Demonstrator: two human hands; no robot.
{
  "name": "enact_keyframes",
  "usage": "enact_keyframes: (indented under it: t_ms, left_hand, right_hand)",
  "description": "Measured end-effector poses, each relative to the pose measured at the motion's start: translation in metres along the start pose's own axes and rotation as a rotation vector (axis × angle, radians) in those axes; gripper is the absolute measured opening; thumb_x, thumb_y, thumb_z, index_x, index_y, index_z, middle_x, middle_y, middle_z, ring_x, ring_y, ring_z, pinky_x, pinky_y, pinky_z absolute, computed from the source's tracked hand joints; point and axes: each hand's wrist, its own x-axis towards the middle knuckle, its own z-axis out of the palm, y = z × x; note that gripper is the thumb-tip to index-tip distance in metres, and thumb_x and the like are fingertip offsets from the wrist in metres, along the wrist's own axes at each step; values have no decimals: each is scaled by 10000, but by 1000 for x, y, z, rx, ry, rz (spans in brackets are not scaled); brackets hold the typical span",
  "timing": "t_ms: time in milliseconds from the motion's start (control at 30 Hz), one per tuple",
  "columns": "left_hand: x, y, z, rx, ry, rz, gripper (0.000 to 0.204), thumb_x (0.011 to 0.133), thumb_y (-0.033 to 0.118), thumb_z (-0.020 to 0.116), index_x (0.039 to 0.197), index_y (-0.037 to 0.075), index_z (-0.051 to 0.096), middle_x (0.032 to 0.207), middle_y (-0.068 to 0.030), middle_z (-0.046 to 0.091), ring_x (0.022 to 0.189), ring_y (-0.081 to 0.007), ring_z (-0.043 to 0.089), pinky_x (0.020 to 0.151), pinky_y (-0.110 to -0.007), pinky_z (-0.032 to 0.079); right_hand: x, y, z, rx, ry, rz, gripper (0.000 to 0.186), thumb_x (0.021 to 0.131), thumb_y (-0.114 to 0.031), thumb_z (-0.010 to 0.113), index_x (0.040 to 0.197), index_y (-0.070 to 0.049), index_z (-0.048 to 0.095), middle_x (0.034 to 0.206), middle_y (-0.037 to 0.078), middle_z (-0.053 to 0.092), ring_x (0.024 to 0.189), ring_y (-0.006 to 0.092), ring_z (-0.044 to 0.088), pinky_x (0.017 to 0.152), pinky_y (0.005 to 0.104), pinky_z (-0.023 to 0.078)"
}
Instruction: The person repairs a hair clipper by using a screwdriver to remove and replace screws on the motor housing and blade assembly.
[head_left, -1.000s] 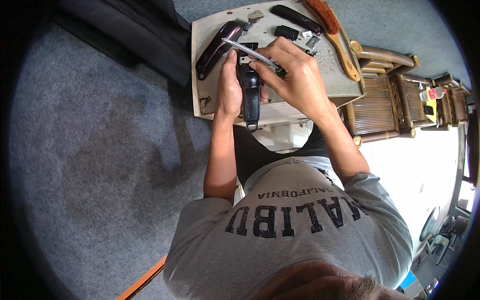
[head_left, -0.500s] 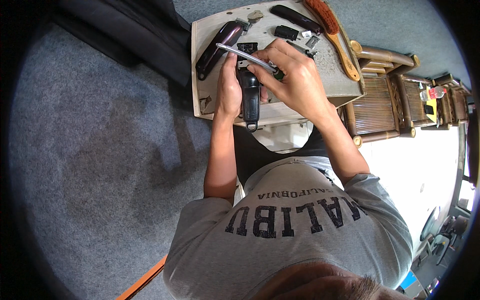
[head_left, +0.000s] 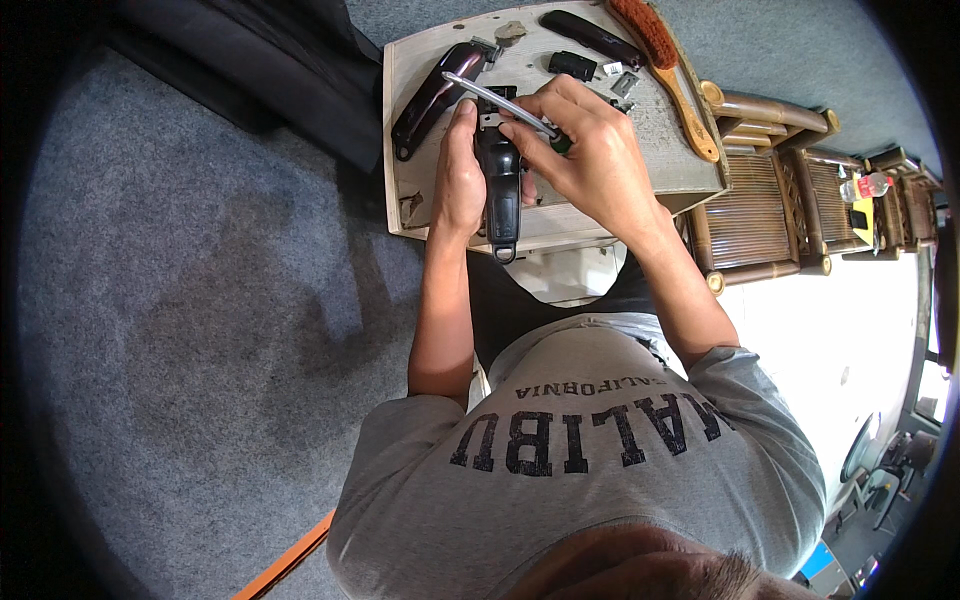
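Note:
Black hair clippers (head_left: pixel 503 190) stand lengthwise in my left hand (head_left: pixel 460 180), whose fingers wrap round the body, the thumb along its left side. At their top end a metal plate shows. My right hand (head_left: pixel 590 150) is closed on a screwdriver (head_left: pixel 500 105) with a dark green handle. Its silver shaft slants up and left over the clippers' head, the tip in the air above a second pair of dark purplish clippers (head_left: pixel 440 92) lying on the wooden table. My right thumb and fingertips are close to the clippers' top end, and whether they touch it I cannot tell.
On the wooden table (head_left: pixel 665 175) lie a long dark case-like piece (head_left: pixel 592 38), a black block-shaped part (head_left: pixel 572 66), a small metal blade (head_left: pixel 625 83) and a brush (head_left: pixel 685 105) with reddish bristles. Bamboo chairs (head_left: pixel 750 205) stand at the right. Dark cloth (head_left: pixel 250 70) hangs at the left.
The screwdriver's tip has shifted slightly right and up, and my right hand has turned a little with it. My left hand and the clippers have hardly moved.

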Motion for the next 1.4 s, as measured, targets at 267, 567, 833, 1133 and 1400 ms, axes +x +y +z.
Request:
enact_keyframes:
  t_ms: [267, 567, 833, 1133, 1400]
  left_hand:
    - [1, -1, -2, -2, -18, -9, 547, 1126, 497, 273, 1073, 45, 577, 762, -109, 666, 500, -209, 642, 455, -332, 551]
    - [0, 1, 0, 15, 10, -25, 517, 1122, 484, 292, 1104, 46, 566, 778, -111, 665, 501, -205, 640, 455, -329, 551]
    - [1, 0, 0, 2, -1, 10, 475, 1127, 457, 296, 1153, 57, 551, 777, -109, 659, 502, -198, 644, 444, -321, 547]
    - [1, -2, -1, 24, 7, -2, 456, 1126, 458, 308, 1156, 61, 530, 800, -114, 666, 502, -198, 647, 445, -319, 555]
    - [1, 1, -1, 58, 19, -37, 447, 1120, 473, 303, 1140, 82, 518, 790, -116, 653, 502, -196, 645, 453, -317, 557]
  right_hand:
    - [0, -1, 0, 7, -4, 20, 214, 917, -138, 800, 1074, 4, 768, 947, 123, 698, 775, 333, 745, 706, 425, 585]
    - [-1, 2, 1, -5, -3, 1, 214, 921, -143, 798, 1080, -2, 772, 956, 124, 694, 760, 329, 744, 698, 424, 586]
    - [-2, 2, 1, -20, 8, -27, 210, 920, -144, 796, 1083, -12, 777, 942, 113, 684, 749, 323, 740, 681, 426, 589]
    - [-1, 2, 1, -39, 8, -15, 203, 925, -158, 793, 1070, -17, 776, 935, 112, 681, 754, 351, 724, 676, 440, 579]
    - [-1, 7, 3, 24, -32, 60, 205, 922, -157, 799, 1064, -13, 771, 919, 123, 674, 768, 367, 717, 698, 450, 572]
